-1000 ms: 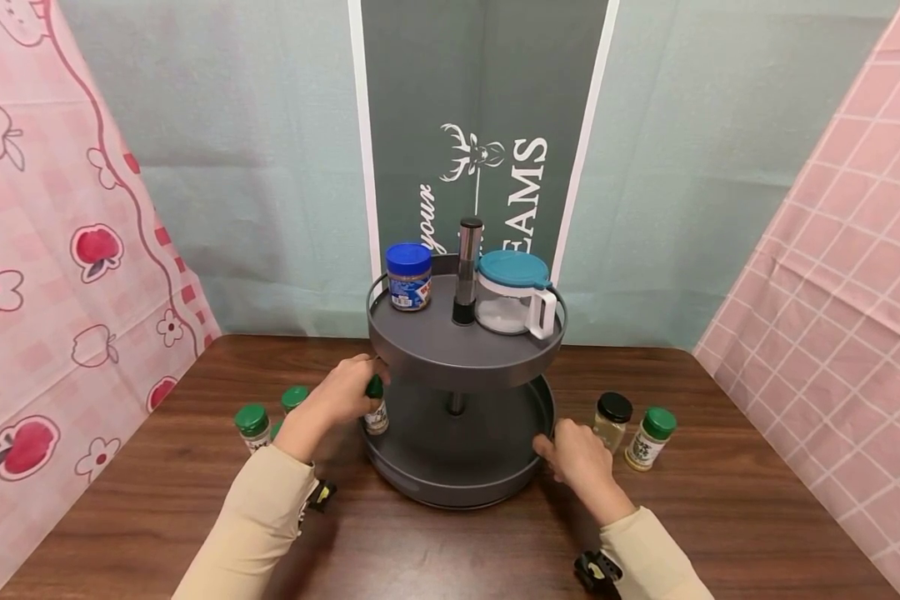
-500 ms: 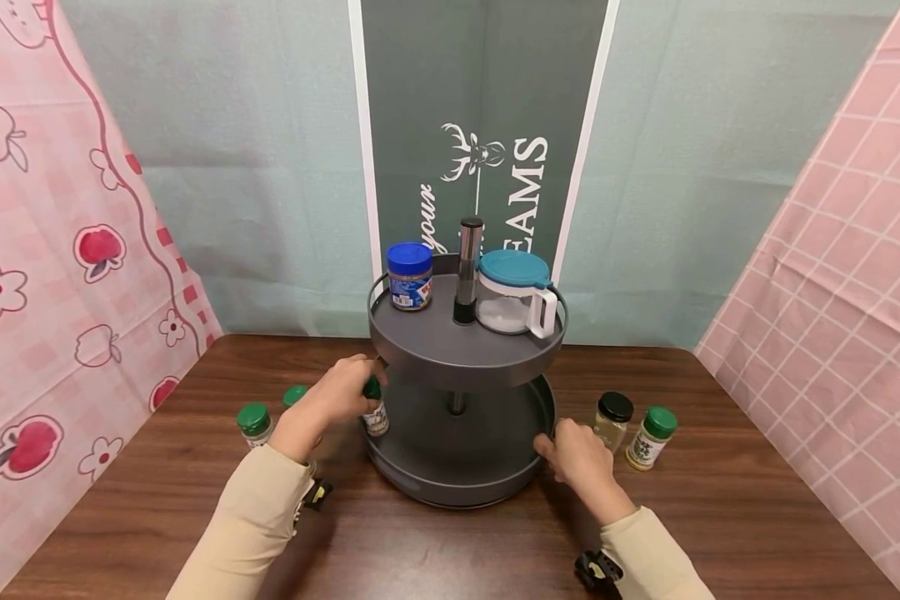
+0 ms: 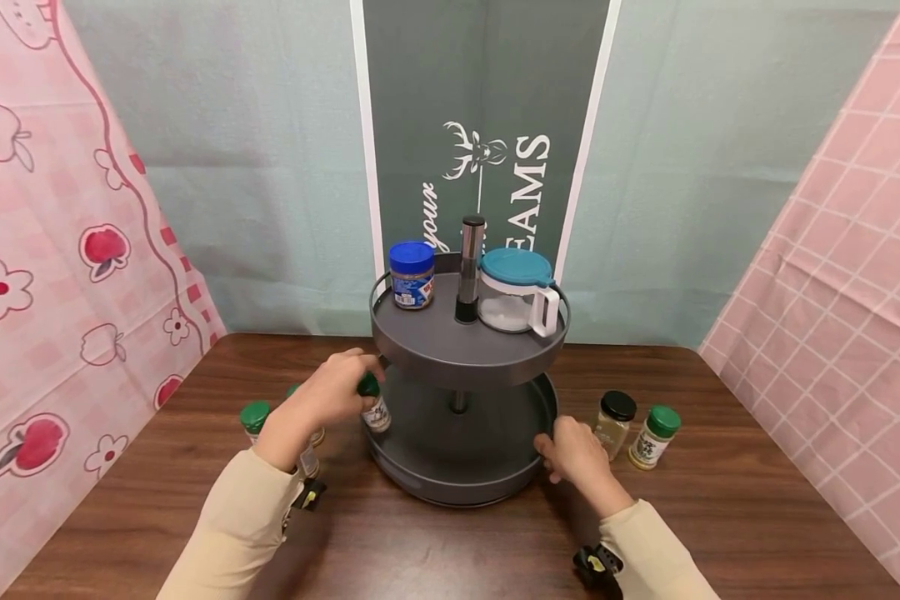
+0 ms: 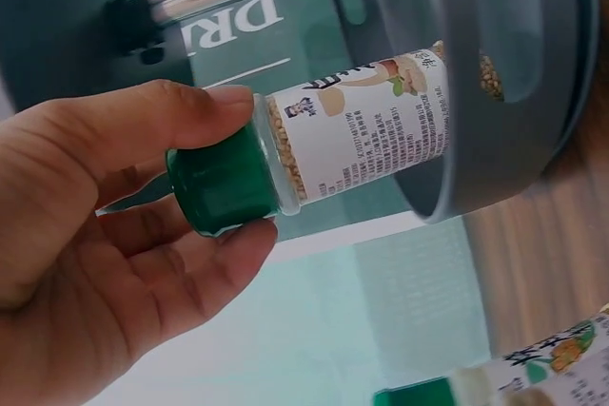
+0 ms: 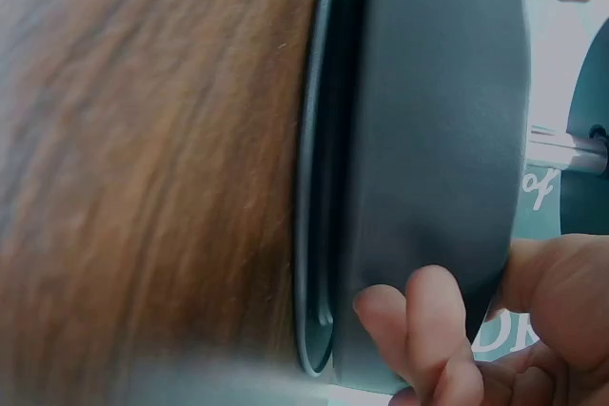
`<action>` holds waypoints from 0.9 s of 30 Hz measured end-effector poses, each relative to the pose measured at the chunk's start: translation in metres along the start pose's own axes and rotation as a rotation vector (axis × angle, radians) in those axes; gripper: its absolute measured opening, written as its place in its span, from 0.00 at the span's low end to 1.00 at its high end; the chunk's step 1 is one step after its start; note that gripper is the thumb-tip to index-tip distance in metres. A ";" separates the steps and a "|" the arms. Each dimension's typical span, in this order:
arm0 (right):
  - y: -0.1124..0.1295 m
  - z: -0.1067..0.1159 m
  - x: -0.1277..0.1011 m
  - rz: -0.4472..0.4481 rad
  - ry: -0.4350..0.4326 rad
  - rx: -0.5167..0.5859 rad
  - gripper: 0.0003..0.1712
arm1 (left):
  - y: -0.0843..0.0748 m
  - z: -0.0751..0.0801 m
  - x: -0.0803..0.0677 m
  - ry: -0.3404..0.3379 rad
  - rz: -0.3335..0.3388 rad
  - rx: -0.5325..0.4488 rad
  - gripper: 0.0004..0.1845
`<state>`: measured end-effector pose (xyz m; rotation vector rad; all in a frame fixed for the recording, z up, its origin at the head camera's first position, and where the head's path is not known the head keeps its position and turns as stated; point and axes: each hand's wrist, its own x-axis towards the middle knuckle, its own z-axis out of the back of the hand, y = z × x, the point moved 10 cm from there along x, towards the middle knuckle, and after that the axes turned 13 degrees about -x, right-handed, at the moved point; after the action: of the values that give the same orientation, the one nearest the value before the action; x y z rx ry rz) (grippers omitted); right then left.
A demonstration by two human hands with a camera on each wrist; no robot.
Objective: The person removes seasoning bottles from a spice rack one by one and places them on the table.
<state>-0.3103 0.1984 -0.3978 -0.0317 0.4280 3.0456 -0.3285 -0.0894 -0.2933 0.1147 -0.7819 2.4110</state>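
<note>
**Two hands at a two-tier turntable rack**

Two tiers make up the grey rack (image 3: 465, 454) standing on the brown surface (image 3: 450, 550) in the head view. The left hand (image 3: 333, 392) grasps a green-capped spice jar (image 3: 373, 406) by its cap at the left rim of the lower tier; the jar stands nearly upright, long axis vertical with the cap uppermost and tipped slightly left, its base over the rim. The right hand (image 3: 573, 454) grips the lower tier's rim on the right side. On the upper tier stand a blue-lidded jar (image 3: 411, 275), a steel centre post (image 3: 468, 268) and a clear pot with a teal lid (image 3: 516, 292). Left of the rack, partly behind the left arm, stands another green-capped jar (image 3: 255, 417). Right of the rack stand a black-capped jar (image 3: 615, 423) and a green-capped bottle (image 3: 654, 437), just beside each other.

In the left wrist view the grip is plain: thumb above and fingers (image 4: 205, 263) below pinch the green cap of the spice jar (image 4: 362, 130). Here the jar's long axis runs across the frame, base pointing towards the grey tier (image 4: 495, 92), its label facing the camera and seeds showing through the glass.

In the right wrist view the fingers (image 5: 419, 330) curl over the edge of the lower tier (image 5: 428, 140), thumb behind it, clenched on the rim, with the wood surface (image 5: 143, 168) blurred beside it
</note>
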 end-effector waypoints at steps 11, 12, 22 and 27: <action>0.000 -0.003 0.005 0.005 0.059 0.016 0.12 | -0.020 0.017 -0.012 -0.032 -0.053 0.014 0.12; 0.000 -0.002 0.005 0.006 0.057 0.011 0.12 | -0.021 0.018 -0.013 -0.032 -0.056 0.015 0.12; 0.001 0.000 0.007 0.008 0.024 -0.027 0.14 | -0.032 0.027 -0.025 -0.035 -0.061 0.010 0.13; 0.000 -0.001 0.006 -0.004 0.017 -0.036 0.15 | -0.035 0.031 -0.033 -0.041 -0.088 0.015 0.13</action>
<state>-0.3165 0.1987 -0.3988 -0.0606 0.3733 3.0507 -0.2845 -0.1010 -0.2590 0.2009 -0.7621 2.3385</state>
